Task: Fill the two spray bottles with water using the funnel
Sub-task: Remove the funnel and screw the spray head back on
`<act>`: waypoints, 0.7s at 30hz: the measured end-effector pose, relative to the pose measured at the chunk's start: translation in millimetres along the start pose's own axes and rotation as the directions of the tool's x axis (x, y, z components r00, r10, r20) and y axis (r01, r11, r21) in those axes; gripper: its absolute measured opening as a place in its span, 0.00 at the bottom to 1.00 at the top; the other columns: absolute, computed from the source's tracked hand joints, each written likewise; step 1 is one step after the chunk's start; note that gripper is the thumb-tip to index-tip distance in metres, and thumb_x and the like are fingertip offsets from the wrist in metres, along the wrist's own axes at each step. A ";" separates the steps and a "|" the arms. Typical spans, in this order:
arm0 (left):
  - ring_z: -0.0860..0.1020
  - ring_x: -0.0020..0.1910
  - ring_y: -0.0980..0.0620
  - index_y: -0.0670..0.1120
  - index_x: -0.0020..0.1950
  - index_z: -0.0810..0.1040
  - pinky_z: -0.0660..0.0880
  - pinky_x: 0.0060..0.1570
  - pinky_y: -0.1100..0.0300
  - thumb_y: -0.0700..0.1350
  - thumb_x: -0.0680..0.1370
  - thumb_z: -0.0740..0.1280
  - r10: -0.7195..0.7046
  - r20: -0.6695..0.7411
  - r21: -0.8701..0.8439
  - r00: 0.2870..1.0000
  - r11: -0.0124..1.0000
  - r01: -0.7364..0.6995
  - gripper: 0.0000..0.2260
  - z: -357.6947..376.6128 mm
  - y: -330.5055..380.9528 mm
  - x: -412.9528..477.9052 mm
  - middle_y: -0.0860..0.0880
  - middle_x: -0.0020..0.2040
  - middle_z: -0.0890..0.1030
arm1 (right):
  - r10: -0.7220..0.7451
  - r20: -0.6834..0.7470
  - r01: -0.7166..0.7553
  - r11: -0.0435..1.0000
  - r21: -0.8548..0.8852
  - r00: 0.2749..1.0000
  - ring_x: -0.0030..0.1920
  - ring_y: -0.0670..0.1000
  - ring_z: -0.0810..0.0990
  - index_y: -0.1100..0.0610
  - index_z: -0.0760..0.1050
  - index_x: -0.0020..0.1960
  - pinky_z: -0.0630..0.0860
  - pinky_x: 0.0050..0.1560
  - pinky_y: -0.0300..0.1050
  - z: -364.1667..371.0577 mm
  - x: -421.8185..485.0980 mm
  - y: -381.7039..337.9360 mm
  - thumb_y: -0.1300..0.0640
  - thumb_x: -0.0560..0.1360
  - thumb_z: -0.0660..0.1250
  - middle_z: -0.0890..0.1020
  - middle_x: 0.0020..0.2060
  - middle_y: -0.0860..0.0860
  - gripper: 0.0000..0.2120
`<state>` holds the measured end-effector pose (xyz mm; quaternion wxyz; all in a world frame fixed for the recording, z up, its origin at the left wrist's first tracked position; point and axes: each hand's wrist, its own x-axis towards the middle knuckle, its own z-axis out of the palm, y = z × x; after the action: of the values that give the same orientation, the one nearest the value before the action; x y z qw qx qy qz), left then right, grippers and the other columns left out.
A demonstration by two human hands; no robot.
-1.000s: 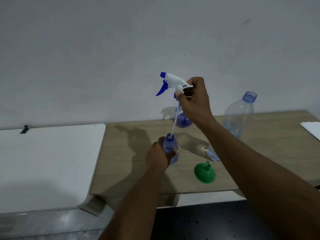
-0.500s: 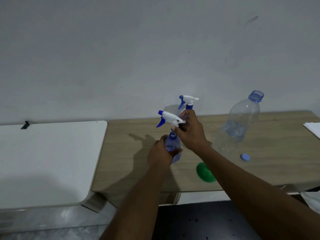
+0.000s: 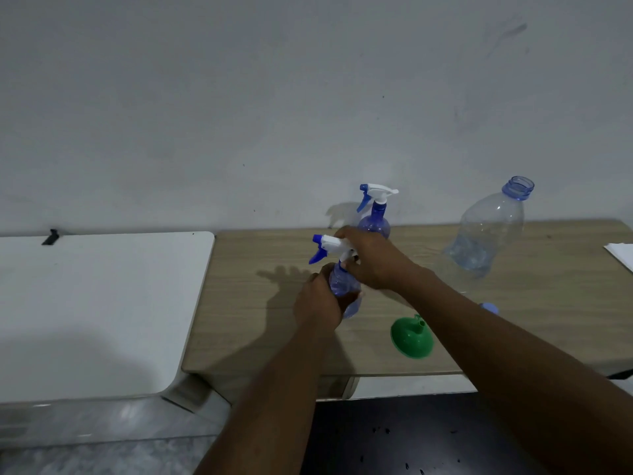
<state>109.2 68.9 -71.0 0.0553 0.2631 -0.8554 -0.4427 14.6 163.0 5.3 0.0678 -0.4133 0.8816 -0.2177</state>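
Observation:
My left hand (image 3: 317, 298) grips the body of a small blue spray bottle (image 3: 342, 284) standing on the wooden table (image 3: 246, 323). Its white and blue trigger head (image 3: 330, 246) sits on the neck, and my right hand (image 3: 371, 260) holds that head from the right. A second spray bottle (image 3: 375, 214) with its head on stands behind, near the wall. The green funnel (image 3: 411, 337) lies on its side on the table, right of the held bottle. A large clear water bottle (image 3: 486, 231) stands uncapped at the back right with a little water in it.
A blue cap (image 3: 489, 307) lies on the table, partly hidden by my right forearm. A white table (image 3: 96, 303) adjoins on the left. A white sheet (image 3: 621, 255) lies at the far right edge. The wall stands directly behind.
My right hand has lowered the trigger head and its tube down into the bottle, so the head now sits on the neck. The left hand has kept hold of the bottle.

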 end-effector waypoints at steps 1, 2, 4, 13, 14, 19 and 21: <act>0.80 0.54 0.49 0.53 0.64 0.76 0.74 0.53 0.55 0.60 0.71 0.74 0.021 -0.012 0.013 1.000 1.000 -0.021 0.24 0.4 -1.3 -1.4 0.51 0.54 0.82 | -0.006 0.015 0.007 0.999 -0.045 1.000 0.55 0.56 0.78 0.58 0.70 0.66 0.77 0.54 0.49 4.1 2.3 -2.0 0.61 0.75 0.68 0.78 0.58 0.56 0.19; 0.81 0.54 0.48 0.52 0.65 0.75 0.72 0.52 0.57 0.59 0.73 0.74 0.036 -0.021 0.013 0.999 0.999 -0.036 0.23 1.1 -2.7 -1.5 0.50 0.55 0.82 | -0.002 0.013 0.003 0.997 -0.071 1.000 0.55 0.56 0.77 0.60 0.69 0.65 0.76 0.54 0.48 9.4 2.9 -3.6 0.61 0.76 0.67 0.77 0.59 0.57 0.18; 0.81 0.55 0.48 0.51 0.65 0.75 0.71 0.51 0.58 0.57 0.74 0.74 0.035 -0.027 0.013 0.999 0.999 -0.035 0.23 0.4 -3.5 -2.0 0.49 0.55 0.82 | 0.010 -0.025 -0.012 0.997 -0.074 1.000 0.53 0.54 0.76 0.61 0.68 0.64 0.74 0.51 0.45 18.0 1.6 -3.8 0.61 0.76 0.67 0.75 0.58 0.57 0.18; 0.80 0.57 0.48 0.49 0.64 0.75 0.75 0.57 0.53 0.59 0.73 0.74 0.001 -0.012 0.050 1.000 0.999 0.000 0.24 2.0 -1.2 -0.4 0.49 0.57 0.82 | -0.047 -0.101 0.040 0.997 -0.070 0.994 0.52 0.56 0.76 0.62 0.69 0.62 0.74 0.50 0.45 21.9 -2.1 8.1 0.56 0.74 0.72 0.75 0.57 0.58 0.21; 0.80 0.57 0.48 0.49 0.65 0.75 0.75 0.57 0.53 0.58 0.73 0.74 0.006 -0.011 0.048 1.000 0.999 -0.006 0.24 2.4 -2.4 0.0 0.49 0.57 0.82 | -0.062 -0.097 0.057 0.997 -0.055 0.993 0.52 0.55 0.76 0.61 0.69 0.62 0.75 0.50 0.46 21.6 -3.4 9.2 0.57 0.74 0.71 0.75 0.56 0.57 0.20; 0.79 0.59 0.47 0.48 0.65 0.75 0.74 0.59 0.53 0.54 0.75 0.74 -0.009 0.011 0.076 1.000 0.997 0.008 0.22 1.9 0.9 1.1 0.48 0.59 0.81 | -0.034 -0.070 0.030 0.998 -0.055 0.997 0.50 0.57 0.78 0.61 0.69 0.62 0.78 0.50 0.54 18.3 -3.1 11.9 0.55 0.74 0.72 0.78 0.54 0.57 0.21; 0.79 0.58 0.47 0.47 0.64 0.76 0.73 0.57 0.54 0.53 0.75 0.74 -0.010 0.003 0.069 1.000 0.998 0.009 0.21 0.9 0.8 -0.1 0.47 0.58 0.81 | -0.047 -0.099 0.037 0.994 -0.099 0.994 0.51 0.56 0.77 0.60 0.70 0.62 0.78 0.50 0.53 19.6 -2.4 11.5 0.52 0.73 0.73 0.78 0.54 0.56 0.23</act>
<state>108.7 70.1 -70.9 0.0425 0.2681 -0.8690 -0.4137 14.0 164.8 -17.5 -0.0016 -0.4229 0.8846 -0.1966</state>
